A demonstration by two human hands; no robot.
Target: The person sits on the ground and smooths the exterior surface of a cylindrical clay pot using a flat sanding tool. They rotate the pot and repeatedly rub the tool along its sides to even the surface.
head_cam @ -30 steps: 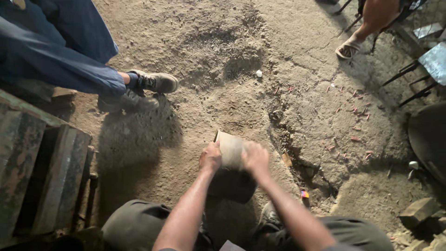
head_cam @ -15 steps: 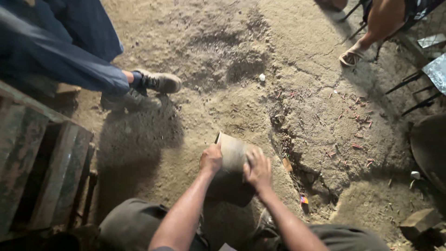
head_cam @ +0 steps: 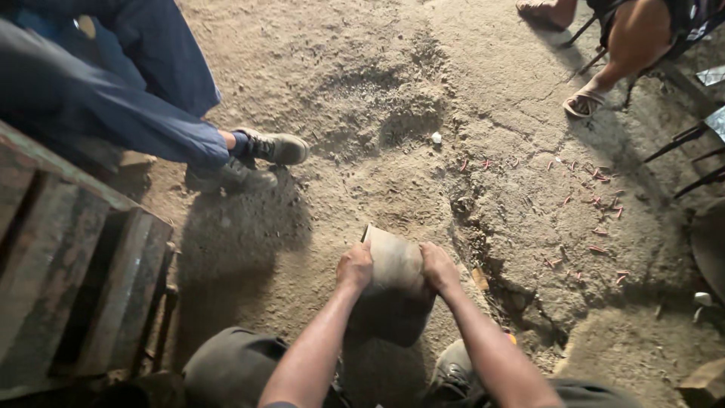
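A pale, dusty block-like object (head_cam: pixel 390 259) with a rounded top is held low over the dirt floor between both my hands. My left hand (head_cam: pixel 355 266) grips its left side and my right hand (head_cam: pixel 437 268) grips its right side. Below it sits a dark rounded mass (head_cam: pixel 385 317) in shadow, partly hidden by my arms. My knees and a shoe (head_cam: pixel 451 372) show at the bottom edge.
Rusty metal blocks (head_cam: pixel 68 279) stand at left. Another person's blue trouser legs and dark shoes (head_cam: pixel 276 147) rest at upper left. A second person's sandalled foot (head_cam: pixel 583 102) and chair legs are at upper right. Small red scraps (head_cam: pixel 596 181) litter the cracked dirt floor (head_cam: pixel 393 128).
My hands with the pale object have stayed at the same spot on the floor; my right hand has shifted slightly on it. The view has tilted a little, so the surroundings have slid.
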